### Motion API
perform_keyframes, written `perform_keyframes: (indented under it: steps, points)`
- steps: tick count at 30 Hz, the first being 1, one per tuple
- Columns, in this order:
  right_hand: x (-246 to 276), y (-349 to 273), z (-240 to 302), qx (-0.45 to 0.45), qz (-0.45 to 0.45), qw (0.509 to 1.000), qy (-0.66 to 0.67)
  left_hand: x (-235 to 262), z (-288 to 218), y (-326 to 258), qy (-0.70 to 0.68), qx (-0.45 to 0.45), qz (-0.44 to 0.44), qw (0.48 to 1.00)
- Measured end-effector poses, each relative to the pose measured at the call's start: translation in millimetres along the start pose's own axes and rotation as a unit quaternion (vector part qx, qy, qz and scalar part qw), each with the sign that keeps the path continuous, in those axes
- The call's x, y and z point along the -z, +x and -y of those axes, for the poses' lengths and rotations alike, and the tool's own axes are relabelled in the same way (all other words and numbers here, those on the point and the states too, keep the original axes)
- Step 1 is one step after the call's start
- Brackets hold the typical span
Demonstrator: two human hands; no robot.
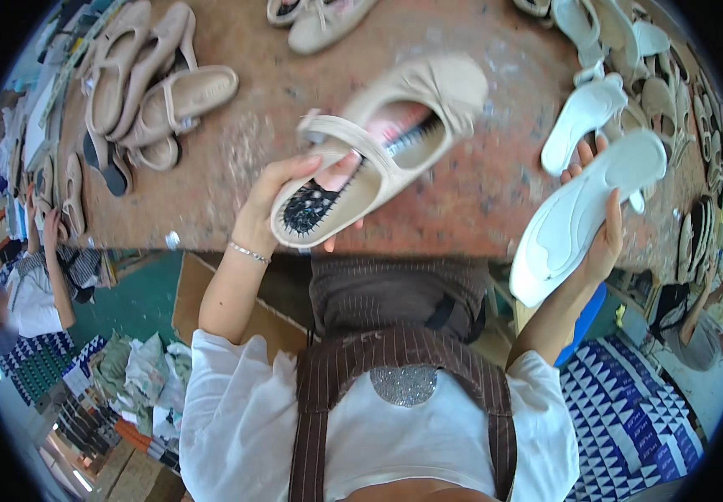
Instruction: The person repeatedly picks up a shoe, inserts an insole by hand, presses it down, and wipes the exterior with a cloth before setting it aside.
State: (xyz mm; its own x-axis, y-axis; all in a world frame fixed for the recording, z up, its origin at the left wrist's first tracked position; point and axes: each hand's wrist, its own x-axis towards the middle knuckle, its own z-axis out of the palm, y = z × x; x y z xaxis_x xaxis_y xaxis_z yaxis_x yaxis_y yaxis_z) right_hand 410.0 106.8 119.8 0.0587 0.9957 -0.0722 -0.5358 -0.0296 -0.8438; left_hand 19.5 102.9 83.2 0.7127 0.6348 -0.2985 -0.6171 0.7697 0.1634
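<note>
Risk lay chiefly with the beige slingback shoe point(386, 142), held tilted above the near edge of the worn brown worktable point(236, 159). The left hand point(282, 197) gripped it at the heel end only, fingers curled over the rim and thumb beneath, so the toe hung unsupported toward the far right; a slackened hold would probably have let it tip onto the table or past the edge. A dark bristled patch, seemingly a brush, showed inside the heel, and its exact contact with the fingers could not be told. The right hand point(600, 226) was closed around the lower half of a white insole point(583, 213), thumb across its face; the long upper part stood free and, in all likelihood, could flex or slide out. Further white insoles point(583, 117) lay just beyond it on the right. Finished beige shoes point(156, 92) rested at the far left, well apart from both hands.
</note>
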Motion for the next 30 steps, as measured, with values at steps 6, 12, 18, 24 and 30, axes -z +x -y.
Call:
perform_keyframes:
  steps: [6,12,18,24,30]
  points:
    - [-10.0,-38.2,-21.9,-0.023,0.032,0.892,-0.451,34.4,46.8,-22.6,0.213,-0.107,-0.294,0.926]
    - [-51.4,-39.1,-66.4,0.235,0.246,0.594,-0.729,42.5,85.1,-37.4,0.74,-0.262,-0.513,0.347]
    - [-73.7,-27.6,-140.1,0.227,0.303,0.707,-0.598,54.0,92.0,-11.9,0.613,-0.357,-0.507,0.49]
    - [-101.8,-13.1,-169.5,0.192,0.32,0.772,-0.515,66.0,80.3,-13.6,0.587,-0.36,-0.482,0.542]
    - [-115.8,-8.1,-183.5,0.169,0.337,0.759,-0.53,81.2,75.6,-11.4,0.547,-0.394,-0.472,0.568]
